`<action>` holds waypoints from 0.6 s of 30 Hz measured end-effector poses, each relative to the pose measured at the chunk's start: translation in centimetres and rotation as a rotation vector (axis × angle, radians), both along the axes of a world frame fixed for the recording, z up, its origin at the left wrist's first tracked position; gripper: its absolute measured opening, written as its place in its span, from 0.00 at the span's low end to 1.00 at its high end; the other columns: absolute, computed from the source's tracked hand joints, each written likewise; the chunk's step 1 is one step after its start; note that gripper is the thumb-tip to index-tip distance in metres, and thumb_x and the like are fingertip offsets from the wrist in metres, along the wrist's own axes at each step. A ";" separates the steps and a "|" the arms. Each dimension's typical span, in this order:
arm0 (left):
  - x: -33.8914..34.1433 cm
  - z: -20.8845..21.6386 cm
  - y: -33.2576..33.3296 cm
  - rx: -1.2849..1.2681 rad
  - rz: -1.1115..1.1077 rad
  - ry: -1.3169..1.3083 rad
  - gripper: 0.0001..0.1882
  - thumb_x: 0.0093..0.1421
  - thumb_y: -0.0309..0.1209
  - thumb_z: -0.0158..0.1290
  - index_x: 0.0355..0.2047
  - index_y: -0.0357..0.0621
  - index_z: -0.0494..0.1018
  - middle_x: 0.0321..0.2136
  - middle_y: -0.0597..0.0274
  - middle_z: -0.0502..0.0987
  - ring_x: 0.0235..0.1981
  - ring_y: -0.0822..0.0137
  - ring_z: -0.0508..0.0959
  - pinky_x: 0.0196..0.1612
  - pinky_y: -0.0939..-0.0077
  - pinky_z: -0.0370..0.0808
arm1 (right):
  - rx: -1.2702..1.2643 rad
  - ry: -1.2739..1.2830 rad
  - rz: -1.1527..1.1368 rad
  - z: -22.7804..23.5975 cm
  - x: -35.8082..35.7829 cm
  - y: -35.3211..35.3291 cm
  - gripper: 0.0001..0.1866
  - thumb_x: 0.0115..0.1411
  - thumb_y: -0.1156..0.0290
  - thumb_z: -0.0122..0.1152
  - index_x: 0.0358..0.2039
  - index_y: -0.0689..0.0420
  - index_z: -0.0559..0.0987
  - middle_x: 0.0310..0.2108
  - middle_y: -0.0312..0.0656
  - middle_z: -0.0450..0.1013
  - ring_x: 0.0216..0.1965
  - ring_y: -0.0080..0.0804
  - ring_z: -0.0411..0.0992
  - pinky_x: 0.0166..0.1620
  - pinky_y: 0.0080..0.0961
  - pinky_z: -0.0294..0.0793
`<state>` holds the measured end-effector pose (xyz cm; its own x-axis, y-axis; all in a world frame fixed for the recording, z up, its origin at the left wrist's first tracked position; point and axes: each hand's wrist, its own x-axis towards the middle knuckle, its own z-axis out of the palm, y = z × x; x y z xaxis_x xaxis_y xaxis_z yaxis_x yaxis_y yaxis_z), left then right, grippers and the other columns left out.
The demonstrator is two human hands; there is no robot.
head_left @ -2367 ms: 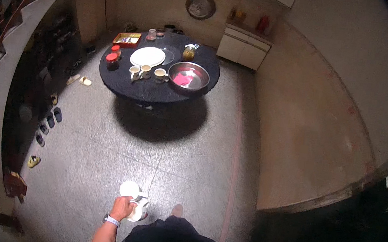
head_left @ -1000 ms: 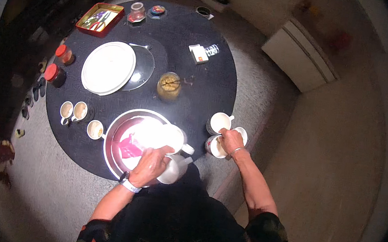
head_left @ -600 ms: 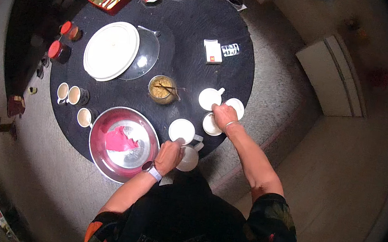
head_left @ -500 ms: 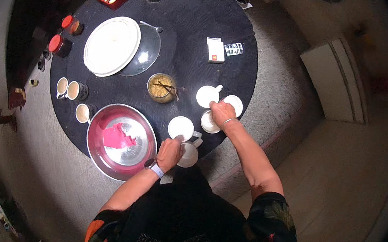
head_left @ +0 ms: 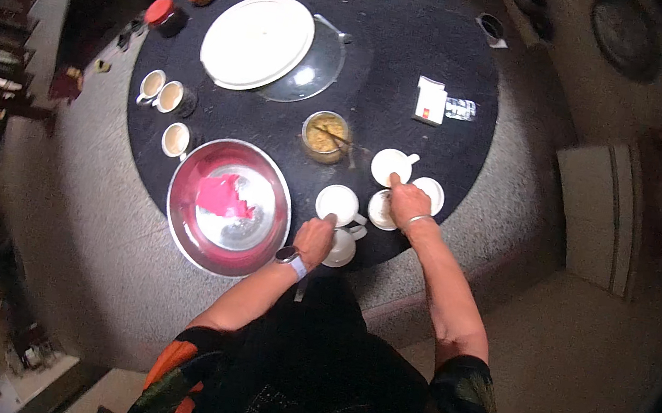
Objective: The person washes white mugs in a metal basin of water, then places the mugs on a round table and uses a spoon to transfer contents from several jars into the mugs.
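Note:
My left hand (head_left: 313, 241) is at two white cups near the front edge of the table. A fingertip reaches onto the rim of the upper white cup (head_left: 336, 203), and the hand presses against the lower white cup (head_left: 341, 250). To the right, my right hand (head_left: 409, 205) sits among three more: a white cup with its handle to the right (head_left: 391, 166), a cup beside the hand (head_left: 381, 211) and another white cup (head_left: 429, 195). Its finger curls over the rim of the first one. Both hands are closed at the rims; some fingers are hidden.
Left of my left hand is a large metal basin (head_left: 180, 212) with a pink cloth (head_left: 224, 195). A jar of yellowish food (head_left: 326, 135) holds dark sticks. Several filled cups (head_left: 176, 138), a white round lid (head_left: 258, 40), red-lidded jars (head_left: 159, 10) and a white box (head_left: 429, 102) stand around.
The whole view has shifted, so the table now appears farther right and higher. Both hands stay at the same cups, with little visible shift among them.

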<state>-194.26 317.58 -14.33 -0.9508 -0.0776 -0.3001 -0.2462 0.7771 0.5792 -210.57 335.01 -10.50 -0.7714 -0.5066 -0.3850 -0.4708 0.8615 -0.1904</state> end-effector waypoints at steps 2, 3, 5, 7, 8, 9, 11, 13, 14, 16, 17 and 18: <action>-0.4 0.6 -0.1 0.000 0.004 -0.033 0.09 0.54 0.25 0.53 0.36 0.37 0.70 0.23 0.35 0.75 0.29 0.37 0.78 0.30 0.45 0.74 | 0.073 -0.007 -0.002 1.9 0.1 -0.5 0.10 0.59 0.73 0.49 0.41 0.59 0.72 0.27 0.51 0.78 0.33 0.49 0.79 0.34 0.44 0.78; -0.6 0.9 -0.3 0.008 -0.013 -0.073 0.12 0.56 0.26 0.52 0.40 0.37 0.67 0.24 0.34 0.75 0.29 0.37 0.78 0.31 0.45 0.74 | 0.070 0.020 -0.004 2.4 0.3 -0.2 0.08 0.59 0.73 0.50 0.39 0.59 0.73 0.27 0.51 0.78 0.33 0.48 0.79 0.34 0.43 0.78; -0.3 -0.2 -0.7 0.059 0.004 -0.084 0.21 0.57 0.27 0.52 0.50 0.38 0.62 0.25 0.35 0.76 0.30 0.36 0.77 0.31 0.44 0.73 | 0.024 0.117 -0.023 4.0 0.8 -0.3 0.06 0.56 0.74 0.52 0.35 0.58 0.73 0.27 0.49 0.77 0.32 0.48 0.78 0.33 0.42 0.77; 0.0 0.6 -0.7 0.107 0.022 -0.089 0.32 0.57 0.29 0.53 0.60 0.40 0.53 0.25 0.34 0.76 0.30 0.34 0.77 0.32 0.42 0.72 | -0.230 0.253 0.020 5.4 1.5 0.3 0.05 0.55 0.75 0.53 0.33 0.58 0.74 0.26 0.48 0.76 0.31 0.48 0.77 0.32 0.42 0.76; 0.2 0.3 -0.9 0.130 0.016 -0.075 0.39 0.57 0.30 0.54 0.64 0.42 0.47 0.26 0.33 0.76 0.30 0.33 0.77 0.34 0.41 0.71 | -0.358 0.318 0.042 5.7 2.0 0.4 0.05 0.54 0.76 0.54 0.32 0.58 0.74 0.26 0.48 0.75 0.30 0.49 0.76 0.31 0.42 0.75; -0.2 1.9 -0.7 0.151 0.043 -0.140 0.40 0.56 0.29 0.55 0.65 0.44 0.45 0.27 0.32 0.76 0.31 0.33 0.77 0.35 0.42 0.71 | -0.435 0.273 0.051 5.9 2.8 0.8 0.04 0.52 0.78 0.54 0.30 0.58 0.75 0.26 0.48 0.74 0.29 0.50 0.75 0.30 0.44 0.74; -0.1 4.5 -1.0 0.216 0.040 -0.171 0.38 0.57 0.28 0.54 0.64 0.44 0.49 0.30 0.34 0.77 0.33 0.35 0.78 0.35 0.45 0.73 | -0.378 0.133 0.096 5.8 5.1 0.8 0.05 0.53 0.78 0.53 0.31 0.57 0.76 0.27 0.48 0.74 0.29 0.49 0.76 0.31 0.43 0.75; 0.3 8.5 -2.1 0.293 0.058 0.003 0.34 0.58 0.27 0.54 0.63 0.44 0.51 0.32 0.37 0.77 0.35 0.37 0.78 0.36 0.48 0.74 | -0.397 0.035 0.121 5.0 7.0 1.0 0.10 0.53 0.78 0.53 0.36 0.55 0.77 0.27 0.47 0.74 0.30 0.48 0.77 0.32 0.42 0.76; 0.7 9.9 -3.0 0.331 0.068 0.087 0.33 0.58 0.26 0.53 0.62 0.44 0.53 0.33 0.39 0.78 0.36 0.38 0.79 0.36 0.50 0.75 | -0.360 0.015 0.133 4.0 7.9 1.1 0.10 0.53 0.78 0.53 0.36 0.54 0.77 0.28 0.47 0.75 0.30 0.48 0.77 0.32 0.42 0.76; 1.4 11.0 -5.7 0.305 0.199 0.118 0.23 0.59 0.24 0.51 0.56 0.40 0.62 0.34 0.42 0.78 0.37 0.41 0.79 0.39 0.54 0.75 | -0.278 -0.030 0.161 2.8 9.1 0.7 0.10 0.55 0.77 0.51 0.38 0.54 0.75 0.29 0.48 0.76 0.30 0.49 0.77 0.32 0.43 0.77; 2.0 11.1 -7.6 0.241 0.236 0.141 0.22 0.58 0.24 0.52 0.53 0.39 0.65 0.36 0.40 0.77 0.38 0.40 0.78 0.41 0.53 0.75 | -0.227 -0.047 0.161 2.1 9.4 0.4 0.10 0.56 0.76 0.50 0.39 0.54 0.74 0.29 0.49 0.76 0.31 0.49 0.78 0.32 0.43 0.77; 3.3 10.0 -9.8 0.101 0.243 0.226 0.21 0.57 0.23 0.52 0.52 0.38 0.66 0.38 0.41 0.76 0.41 0.41 0.77 0.44 0.54 0.73 | -0.180 -0.066 0.172 1.3 9.6 -0.1 0.09 0.57 0.75 0.50 0.40 0.54 0.73 0.29 0.49 0.76 0.31 0.49 0.78 0.32 0.43 0.78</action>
<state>-190.97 307.81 -4.30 -0.9515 -0.2905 -0.1017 -0.2737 0.6475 0.7112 -200.93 334.95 -9.18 -0.6440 -0.6933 -0.3233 -0.5891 0.7191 -0.3686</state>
